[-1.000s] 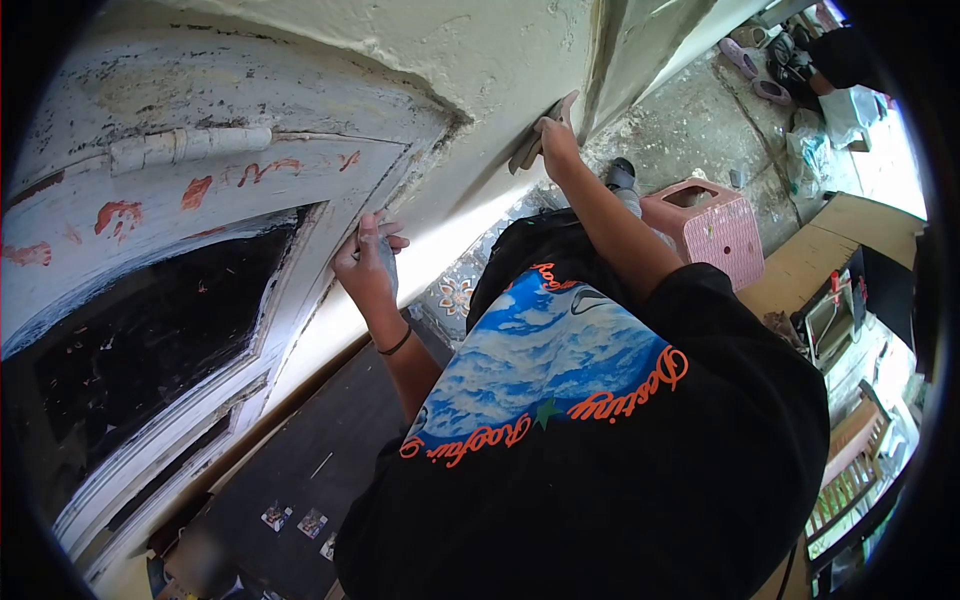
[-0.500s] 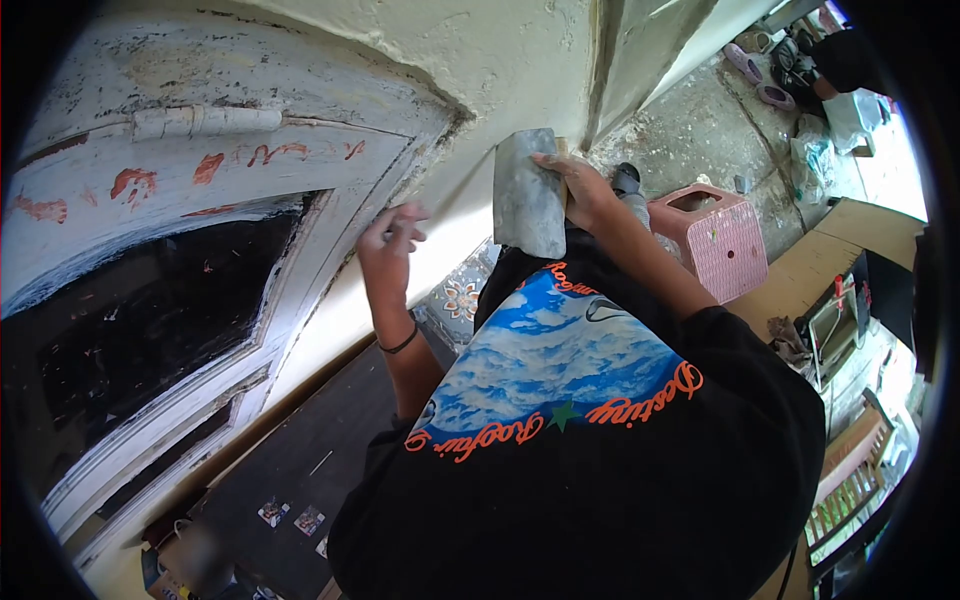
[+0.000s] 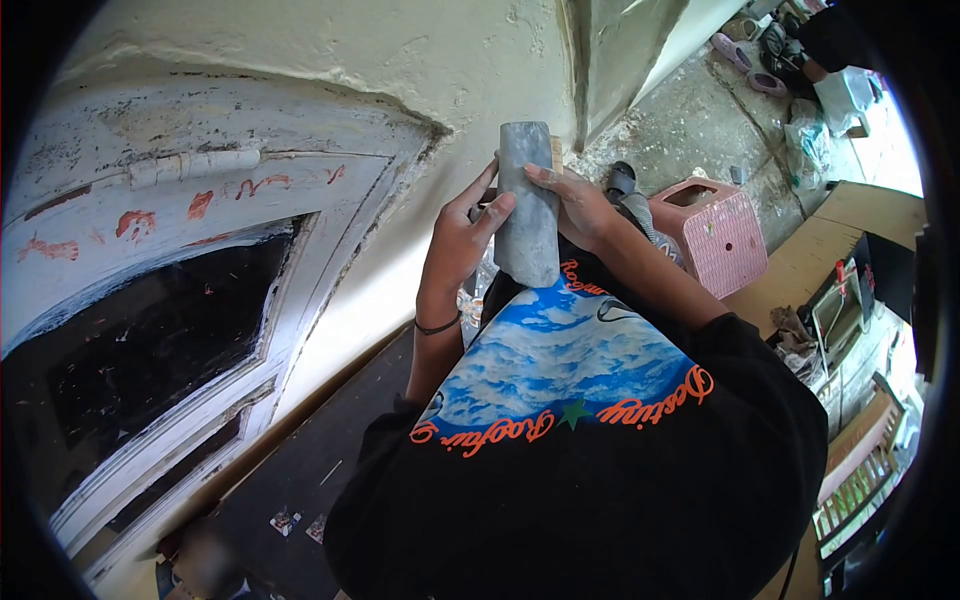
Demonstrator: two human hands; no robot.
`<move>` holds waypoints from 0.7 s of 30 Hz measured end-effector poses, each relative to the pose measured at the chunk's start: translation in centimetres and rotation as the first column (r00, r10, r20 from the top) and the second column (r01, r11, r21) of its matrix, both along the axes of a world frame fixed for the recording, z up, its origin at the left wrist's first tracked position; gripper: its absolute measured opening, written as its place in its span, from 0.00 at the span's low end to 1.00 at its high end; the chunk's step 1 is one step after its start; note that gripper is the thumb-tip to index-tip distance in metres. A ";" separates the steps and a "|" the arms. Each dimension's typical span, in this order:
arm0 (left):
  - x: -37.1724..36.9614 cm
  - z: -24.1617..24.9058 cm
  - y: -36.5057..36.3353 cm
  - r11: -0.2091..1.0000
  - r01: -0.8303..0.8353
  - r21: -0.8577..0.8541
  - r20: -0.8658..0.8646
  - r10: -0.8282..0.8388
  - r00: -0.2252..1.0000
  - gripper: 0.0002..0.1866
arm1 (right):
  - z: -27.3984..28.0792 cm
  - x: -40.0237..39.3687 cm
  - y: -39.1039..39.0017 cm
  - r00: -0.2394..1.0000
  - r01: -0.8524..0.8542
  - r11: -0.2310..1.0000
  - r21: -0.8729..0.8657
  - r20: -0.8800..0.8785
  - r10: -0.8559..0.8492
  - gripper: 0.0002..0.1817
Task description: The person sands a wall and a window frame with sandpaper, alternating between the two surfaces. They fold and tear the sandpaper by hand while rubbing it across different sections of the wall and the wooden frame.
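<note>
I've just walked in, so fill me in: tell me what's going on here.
A person in a black shirt holds a grey, dusty-looking piece up in front of the body, the left hand at one edge and the right hand at the other. A pale wall and a white frame with reddish marks are on the left; a pink stool is on the floor to the right.

Head-worn view, steeply downward
</note>
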State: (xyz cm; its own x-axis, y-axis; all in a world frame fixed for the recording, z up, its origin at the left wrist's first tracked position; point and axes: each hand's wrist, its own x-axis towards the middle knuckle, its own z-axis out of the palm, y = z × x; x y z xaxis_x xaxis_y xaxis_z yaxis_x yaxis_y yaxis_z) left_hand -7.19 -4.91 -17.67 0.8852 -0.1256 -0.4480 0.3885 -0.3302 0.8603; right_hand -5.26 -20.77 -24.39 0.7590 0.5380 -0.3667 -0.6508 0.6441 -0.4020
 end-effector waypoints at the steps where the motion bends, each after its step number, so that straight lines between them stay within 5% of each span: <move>1: -0.1 -0.3 -0.4 1.000 0.004 -0.013 0.031 -0.003 1.000 0.31 | -0.3 0.1 -0.1 0.998 -0.044 0.999 0.007 0.041 0.044 0.24; 10: -0.1 -1.8 -1.1 0.984 0.089 0.157 -0.008 -0.089 0.996 0.26 | -0.2 0.6 -0.6 0.985 -0.141 0.990 -0.030 0.093 0.143 0.26; 16: -0.2 -2.2 -1.1 0.987 -0.041 0.153 0.123 0.022 0.992 0.25 | 0.0 0.5 -0.3 0.987 -0.131 0.990 -0.052 0.085 0.135 0.21; 21: -0.5 -1.0 -1.3 0.972 -0.087 0.216 0.150 0.055 0.987 0.36 | 0.0 0.6 0.4 0.999 -0.034 0.997 -0.067 -0.006 0.034 0.17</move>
